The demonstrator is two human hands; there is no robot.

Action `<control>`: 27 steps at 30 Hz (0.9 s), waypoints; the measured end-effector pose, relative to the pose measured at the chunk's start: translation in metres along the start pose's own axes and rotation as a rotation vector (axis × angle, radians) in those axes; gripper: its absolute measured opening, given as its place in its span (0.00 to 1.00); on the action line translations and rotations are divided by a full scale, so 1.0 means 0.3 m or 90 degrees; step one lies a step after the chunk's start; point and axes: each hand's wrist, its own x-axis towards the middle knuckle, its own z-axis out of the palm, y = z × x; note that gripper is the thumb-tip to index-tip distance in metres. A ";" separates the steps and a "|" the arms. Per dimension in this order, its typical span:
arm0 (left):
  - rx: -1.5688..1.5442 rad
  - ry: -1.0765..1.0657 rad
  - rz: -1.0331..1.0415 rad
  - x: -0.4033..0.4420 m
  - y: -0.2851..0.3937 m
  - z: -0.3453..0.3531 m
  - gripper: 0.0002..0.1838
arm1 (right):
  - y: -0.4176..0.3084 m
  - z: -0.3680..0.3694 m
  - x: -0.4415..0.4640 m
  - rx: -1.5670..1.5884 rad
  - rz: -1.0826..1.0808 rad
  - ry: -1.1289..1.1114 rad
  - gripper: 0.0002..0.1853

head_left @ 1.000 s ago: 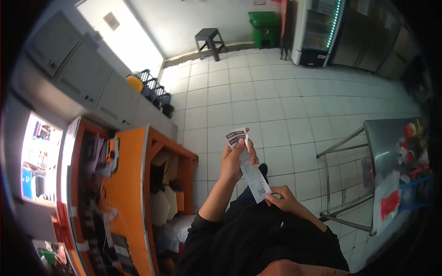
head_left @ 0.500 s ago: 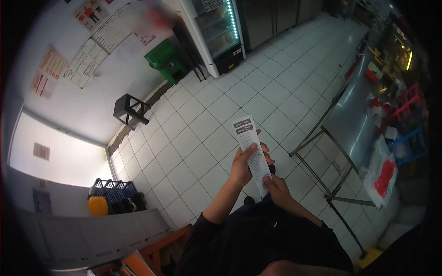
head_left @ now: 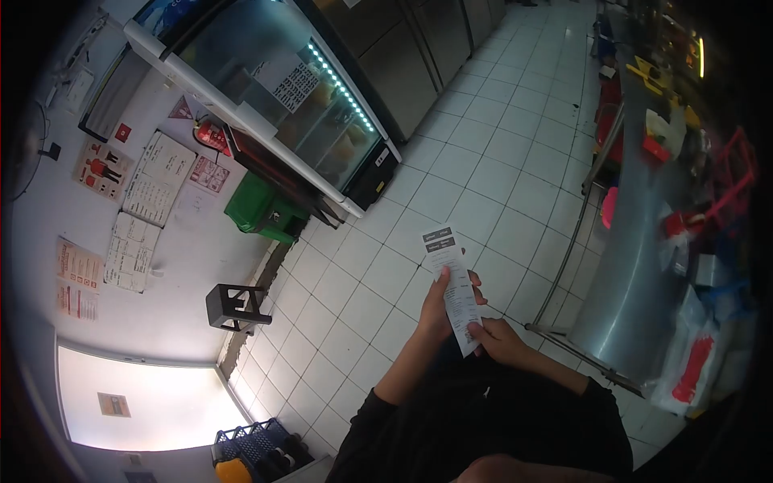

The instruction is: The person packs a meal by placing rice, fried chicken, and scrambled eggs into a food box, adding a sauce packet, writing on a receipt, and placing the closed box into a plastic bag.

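Observation:
A long white printed receipt point(head_left: 456, 299) with dark header blocks at its top is held out in front of my body. My left hand point(head_left: 436, 304) grips its left edge, thumb on the print and fingers behind the paper. Lower down, my right hand point(head_left: 497, 341) pinches the bottom right part, with the thumb on the front. The printed words are too small to read. Part of the fingers is hidden behind the paper.
A steel table point(head_left: 625, 266) with plastic baskets and bags runs along the right. Ahead on the left stand a glass-door fridge point(head_left: 322, 153), a green bin point(head_left: 262, 211) and a dark stool point(head_left: 233, 307). Dark blue crates point(head_left: 254, 443) stand lower left. White tiles cover the floor.
My view has shifted so the fridge and stool appear larger or lower, and the steel table sits nearer. Both hands keep hold of the receipt, which appears slightly lower and further right.

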 end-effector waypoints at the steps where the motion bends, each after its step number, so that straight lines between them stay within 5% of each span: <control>1: 0.001 0.001 0.001 0.071 0.011 -0.028 0.31 | -0.002 -0.036 0.065 0.000 -0.001 -0.002 0.24; 4: 0.000 -0.011 -0.062 0.292 0.032 -0.129 0.34 | 0.019 -0.129 0.254 0.076 0.005 0.061 0.25; 10: -0.080 -0.081 -0.099 0.775 0.203 -0.111 0.42 | -0.095 -0.487 0.558 -0.173 -0.037 0.111 0.16; 13: -0.014 -0.101 -0.139 1.047 0.220 -0.056 0.40 | -0.082 -0.738 0.594 -0.311 -0.114 0.361 0.09; 15: 0.037 -0.131 -0.194 1.222 0.178 0.010 0.39 | -0.050 -0.924 0.521 -0.280 -0.045 0.547 0.09; 20: 0.136 -0.228 -0.277 1.522 0.055 0.336 0.38 | -0.015 -1.304 0.070 -0.141 0.082 1.032 0.21; 22: 0.160 -0.256 -0.303 1.630 -0.044 0.459 0.38 | 0.074 -1.468 -0.146 -0.117 -0.001 1.217 0.19; 24: 0.124 -0.298 -0.378 1.754 -0.142 0.520 0.37 | 0.121 -1.590 -0.309 -0.239 0.062 1.432 0.15; 27: 0.210 -0.359 -0.462 1.836 -0.229 0.724 0.36 | 0.382 -1.712 -0.611 -0.166 0.134 1.549 0.12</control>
